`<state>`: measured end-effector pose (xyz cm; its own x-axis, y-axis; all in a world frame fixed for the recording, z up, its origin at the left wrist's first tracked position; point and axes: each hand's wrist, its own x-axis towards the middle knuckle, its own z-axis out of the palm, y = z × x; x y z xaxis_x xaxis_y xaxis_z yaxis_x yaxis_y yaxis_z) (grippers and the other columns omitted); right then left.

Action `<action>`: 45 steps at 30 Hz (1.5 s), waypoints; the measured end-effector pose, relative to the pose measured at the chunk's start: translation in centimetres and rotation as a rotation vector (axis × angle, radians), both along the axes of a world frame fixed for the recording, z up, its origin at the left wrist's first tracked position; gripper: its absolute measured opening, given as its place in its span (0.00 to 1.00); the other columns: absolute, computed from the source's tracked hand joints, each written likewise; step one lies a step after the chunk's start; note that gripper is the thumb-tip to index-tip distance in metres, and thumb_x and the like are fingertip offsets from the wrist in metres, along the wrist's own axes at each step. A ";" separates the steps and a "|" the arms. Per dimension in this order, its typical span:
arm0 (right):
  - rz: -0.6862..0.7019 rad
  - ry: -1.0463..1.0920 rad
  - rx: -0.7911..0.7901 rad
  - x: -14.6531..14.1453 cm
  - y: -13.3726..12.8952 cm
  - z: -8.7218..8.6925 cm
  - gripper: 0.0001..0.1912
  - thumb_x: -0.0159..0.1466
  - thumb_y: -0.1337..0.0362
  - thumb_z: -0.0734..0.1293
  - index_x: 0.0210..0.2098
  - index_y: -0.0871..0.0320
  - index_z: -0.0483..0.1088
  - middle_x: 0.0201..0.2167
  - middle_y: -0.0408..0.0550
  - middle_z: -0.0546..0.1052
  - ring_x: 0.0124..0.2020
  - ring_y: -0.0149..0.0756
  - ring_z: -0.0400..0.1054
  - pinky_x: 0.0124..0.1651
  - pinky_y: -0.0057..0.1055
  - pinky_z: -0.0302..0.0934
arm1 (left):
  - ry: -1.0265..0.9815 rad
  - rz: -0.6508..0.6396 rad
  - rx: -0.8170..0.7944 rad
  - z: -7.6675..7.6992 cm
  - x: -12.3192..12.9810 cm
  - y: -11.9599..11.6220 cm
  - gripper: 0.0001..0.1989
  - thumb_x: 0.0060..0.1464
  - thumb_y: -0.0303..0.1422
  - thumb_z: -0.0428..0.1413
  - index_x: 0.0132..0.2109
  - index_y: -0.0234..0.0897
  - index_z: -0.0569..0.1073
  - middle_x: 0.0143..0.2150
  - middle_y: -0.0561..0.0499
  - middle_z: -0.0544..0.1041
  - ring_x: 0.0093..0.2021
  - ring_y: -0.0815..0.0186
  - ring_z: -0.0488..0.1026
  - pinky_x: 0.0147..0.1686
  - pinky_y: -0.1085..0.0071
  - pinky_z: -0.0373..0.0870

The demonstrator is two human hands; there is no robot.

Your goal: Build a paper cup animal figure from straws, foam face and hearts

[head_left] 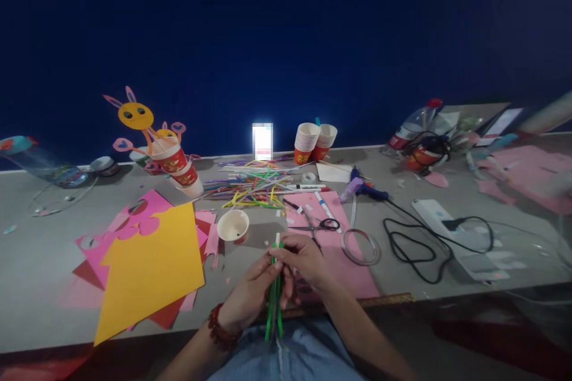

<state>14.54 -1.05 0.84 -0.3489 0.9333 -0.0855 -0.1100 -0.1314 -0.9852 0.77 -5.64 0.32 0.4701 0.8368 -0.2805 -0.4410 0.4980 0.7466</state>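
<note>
My left hand (254, 293), with a dark red bead bracelet at the wrist, is closed round the lower part of a bundle of green pipe cleaners (269, 324). Their long ends hang down towards my lap. At the top of the bundle, my right hand (307, 257) pinches the stems near a small white piece (277, 239). How that piece is joined is hidden by my fingers. Just beyond my hands stands a paper cup (233, 227) with dark bits inside. To their right, a pink sheet (353, 277) carries scissors (315, 226) and a marker (325, 205).
Loose coloured pipe cleaners (254, 184) are heaped at the back. A yellow sheet (156, 268) covers pink and red paper at left, near stacked cups (167, 155) bearing paper rabbit faces. Right lie a tape ring (374, 250), a glue gun (370, 191) and a power strip (433, 220).
</note>
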 end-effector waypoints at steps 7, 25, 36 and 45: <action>0.058 0.047 -0.020 0.4 0.5 0.0 0.19 0.56 0.48 0.75 0.24 0.60 0.77 0.22 0.39 0.69 0.17 0.24 0.62 0.18 0.22 0.55 | 0.056 -0.001 -0.007 -0.1 0.2 -0.1 0.20 0.57 0.49 0.59 0.36 0.35 0.69 0.21 0.60 0.62 0.16 0.77 0.55 0.18 0.76 0.69; -0.215 -1.225 0.442 8.0 13.6 0.6 0.14 0.72 0.64 0.61 0.51 0.62 0.72 0.54 0.60 0.73 0.53 0.45 0.70 0.54 0.38 0.65 | 0.032 0.119 0.013 -0.9 0.2 0.0 0.18 0.60 0.47 0.57 0.33 0.37 0.66 0.21 0.62 0.56 0.16 0.78 0.50 0.16 0.80 0.63; -0.111 -1.503 0.479 9.0 18.5 -1.0 0.16 0.69 0.60 0.67 0.55 0.60 0.69 0.54 0.54 0.73 0.49 0.43 0.72 0.50 0.44 0.70 | 0.100 0.144 0.053 -1.7 -0.9 -0.3 0.18 0.60 0.48 0.56 0.33 0.37 0.67 0.21 0.61 0.58 0.17 0.76 0.52 0.17 0.77 0.64; -0.120 -1.129 0.819 8.0 10.5 3.5 0.10 0.71 0.65 0.59 0.47 0.55 0.71 0.53 0.53 0.73 0.56 0.43 0.65 0.58 0.40 0.60 | 0.233 0.313 0.124 -0.3 -0.8 1.1 0.24 0.52 0.55 0.60 0.33 0.37 0.68 0.19 0.62 0.57 0.16 0.76 0.51 0.14 0.79 0.57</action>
<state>22.59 9.41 4.36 -0.3736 0.8729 0.3137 0.8144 0.4706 -0.3395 -0.05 -4.53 0.03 0.1230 0.9635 -0.2376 -0.3689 0.2667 0.8904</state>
